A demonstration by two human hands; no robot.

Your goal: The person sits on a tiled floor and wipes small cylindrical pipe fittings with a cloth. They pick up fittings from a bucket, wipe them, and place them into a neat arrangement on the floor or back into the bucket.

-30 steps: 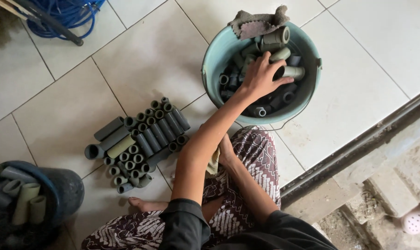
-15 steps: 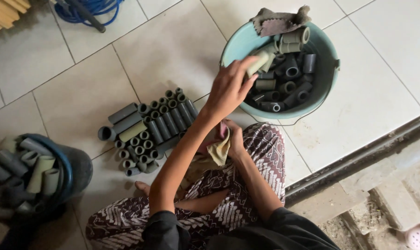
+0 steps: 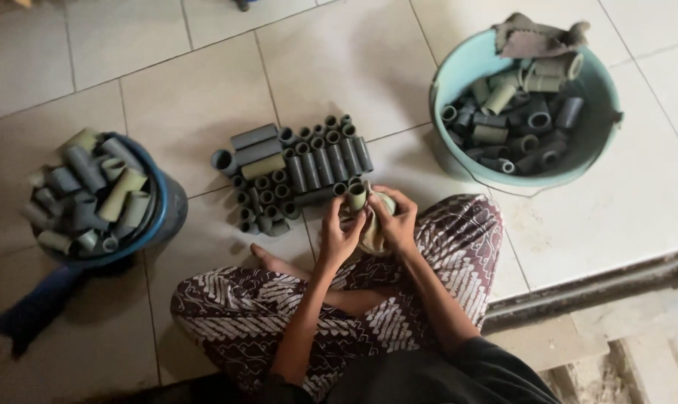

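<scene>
I sit cross-legged on a tiled floor. My left hand (image 3: 340, 236) grips a short olive-grey pipe piece (image 3: 357, 197), its open end facing up. My right hand (image 3: 396, 218) holds a yellowish cloth (image 3: 373, 233) against that same piece. Just beyond my hands lies a stack of grey pipe pieces (image 3: 294, 170) on the floor, some lying flat, some standing on end. A teal bucket (image 3: 447, 82) at the upper right holds several more pipe pieces.
A dark blue bucket (image 3: 167, 206) full of pipe pieces stands at the left. A grey rag (image 3: 537, 37) hangs over the teal bucket's far rim. A metal door track (image 3: 600, 280) and a rough concrete step run along the lower right.
My left hand lifted a pipe piece out of the teal bucket and brought it down to my lap. Both hands now meet on it with the cloth. The view swung left.
</scene>
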